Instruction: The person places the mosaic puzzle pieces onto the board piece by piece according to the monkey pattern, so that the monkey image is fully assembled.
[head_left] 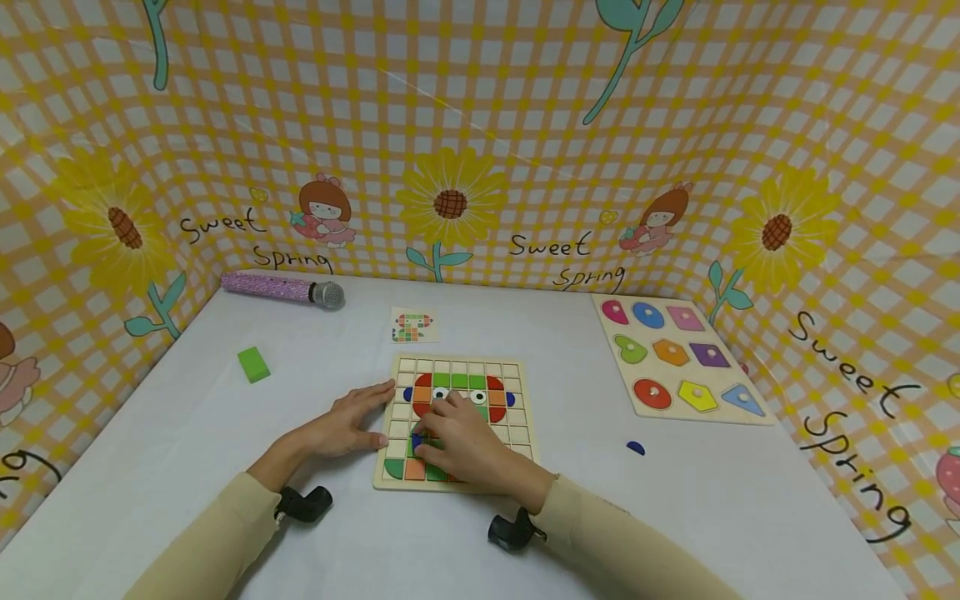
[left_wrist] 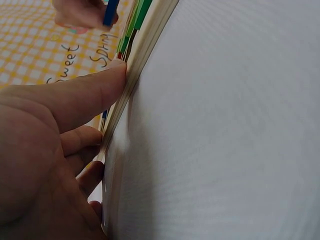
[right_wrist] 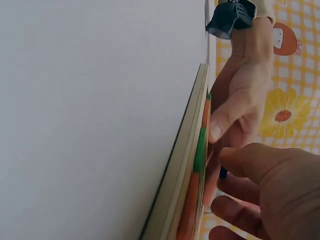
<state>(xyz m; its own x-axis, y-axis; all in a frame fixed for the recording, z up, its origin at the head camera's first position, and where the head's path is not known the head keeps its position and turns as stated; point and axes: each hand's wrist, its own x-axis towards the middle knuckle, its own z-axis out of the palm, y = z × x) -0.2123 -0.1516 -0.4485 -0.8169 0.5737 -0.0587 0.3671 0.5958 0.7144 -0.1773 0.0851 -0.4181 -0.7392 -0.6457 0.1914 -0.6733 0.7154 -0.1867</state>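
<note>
A wooden grid board (head_left: 517,433) lies in the middle of the white table, partly filled with red, green, orange and blue tiles that form a face. My left hand (head_left: 358,421) rests flat against the board's left edge, fingers straight; in the left wrist view its thumb (left_wrist: 95,95) touches the board's rim (left_wrist: 145,45). My right hand (head_left: 450,442) hovers over the lower middle of the board and pinches a small blue tile (head_left: 417,439), also seen as a blue tile (left_wrist: 111,12) and a blue tile (right_wrist: 223,173) beside the board edge (right_wrist: 182,165).
A pattern card (head_left: 414,325) lies behind the board. A shape-sorter board (head_left: 678,358) sits at the right, a loose blue piece (head_left: 635,448) in front of it. A green block (head_left: 253,364) and a pink microphone (head_left: 285,289) lie at the left. Patterned walls enclose the table.
</note>
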